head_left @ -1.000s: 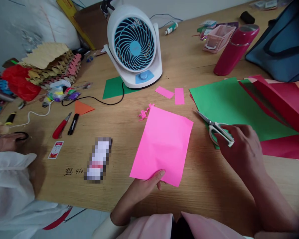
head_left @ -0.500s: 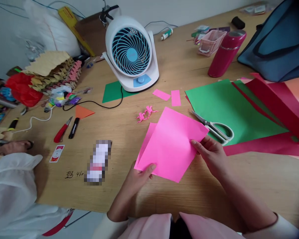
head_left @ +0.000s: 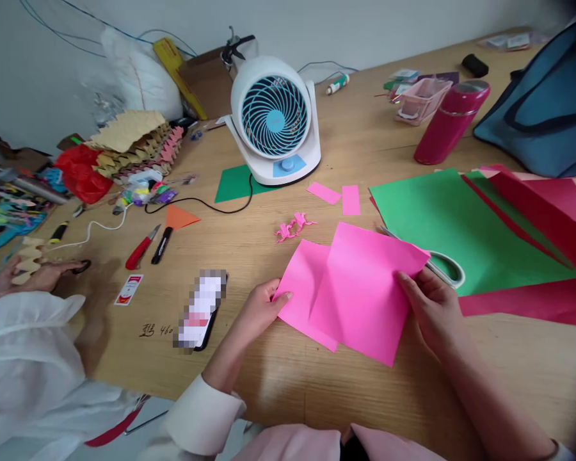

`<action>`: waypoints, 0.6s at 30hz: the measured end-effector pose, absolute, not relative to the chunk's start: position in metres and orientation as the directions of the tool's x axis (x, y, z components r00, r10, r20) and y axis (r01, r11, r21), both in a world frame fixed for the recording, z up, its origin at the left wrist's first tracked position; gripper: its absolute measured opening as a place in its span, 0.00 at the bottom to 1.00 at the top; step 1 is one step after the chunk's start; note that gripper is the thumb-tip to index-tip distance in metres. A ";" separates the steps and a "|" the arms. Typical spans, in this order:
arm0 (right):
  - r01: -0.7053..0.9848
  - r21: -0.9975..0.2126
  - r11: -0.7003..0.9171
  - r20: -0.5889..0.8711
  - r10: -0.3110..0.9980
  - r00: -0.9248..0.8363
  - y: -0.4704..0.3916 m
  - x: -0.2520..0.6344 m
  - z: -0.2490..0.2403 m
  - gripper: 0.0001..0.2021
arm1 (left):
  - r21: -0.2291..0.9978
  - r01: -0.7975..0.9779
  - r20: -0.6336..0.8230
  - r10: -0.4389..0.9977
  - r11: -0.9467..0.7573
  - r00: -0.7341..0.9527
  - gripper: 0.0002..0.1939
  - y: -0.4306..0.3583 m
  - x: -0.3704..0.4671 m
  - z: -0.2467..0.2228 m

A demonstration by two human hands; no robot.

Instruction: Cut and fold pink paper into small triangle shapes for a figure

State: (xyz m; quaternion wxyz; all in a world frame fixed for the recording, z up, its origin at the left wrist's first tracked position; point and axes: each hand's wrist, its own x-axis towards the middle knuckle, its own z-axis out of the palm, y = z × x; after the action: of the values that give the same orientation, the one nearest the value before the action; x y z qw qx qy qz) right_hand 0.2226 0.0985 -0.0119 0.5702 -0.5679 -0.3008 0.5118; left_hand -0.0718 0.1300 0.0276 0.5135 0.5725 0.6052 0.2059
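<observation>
Two pink sheets of paper overlap above the table in front of me. My left hand (head_left: 263, 308) pinches the left edge of the rear pink sheet (head_left: 301, 282), thumb on top. The front pink sheet (head_left: 365, 291) is gripped at its right side by my right hand (head_left: 429, 301), whose other fingers are behind the paper. Partly covered by that sheet and hand, scissors with pale handles (head_left: 448, 269) lie on green paper (head_left: 441, 205). Just beyond the sheets are small pink paper cutouts (head_left: 295, 226) and two pink paper strips (head_left: 350, 200).
A white fan (head_left: 276, 121) stands at the back, a magenta bottle (head_left: 451, 121) to its right. Left of me lie a phone (head_left: 201, 310), a red-handled knife (head_left: 141, 250), a black cutter (head_left: 162, 245) and an orange paper triangle (head_left: 181, 218). A co-worker's hand (head_left: 48, 275) holds cut beige paper.
The two pink sheets have slid apart: the front one moved right with my right hand, exposing more of the rear one in my left. My view has shifted slightly left.
</observation>
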 end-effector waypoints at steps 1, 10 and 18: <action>-0.237 -0.958 -0.165 -0.237 0.917 0.320 0.099 0.225 -0.012 0.11 | 0.795 0.563 -0.377 0.912 0.227 0.165 0.10 0.133 -0.072 0.029; -0.242 -0.958 -0.155 -0.226 0.927 0.299 0.101 0.229 -0.016 0.10 | 0.198 0.975 -0.378 0.926 0.096 -0.014 0.29 0.137 -0.053 0.050; -0.291 -0.946 -0.145 -0.238 0.919 0.315 0.105 0.228 -0.015 0.10 | 0.292 0.883 -0.184 0.884 -0.368 0.429 0.32 0.111 -0.015 0.019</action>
State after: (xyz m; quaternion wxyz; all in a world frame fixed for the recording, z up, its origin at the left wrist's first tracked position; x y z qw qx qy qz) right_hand 0.2283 0.1046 -0.0149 0.5899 -0.5564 -0.2819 0.5129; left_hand -0.0147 0.1111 0.0191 0.1751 0.8269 0.5344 0.0019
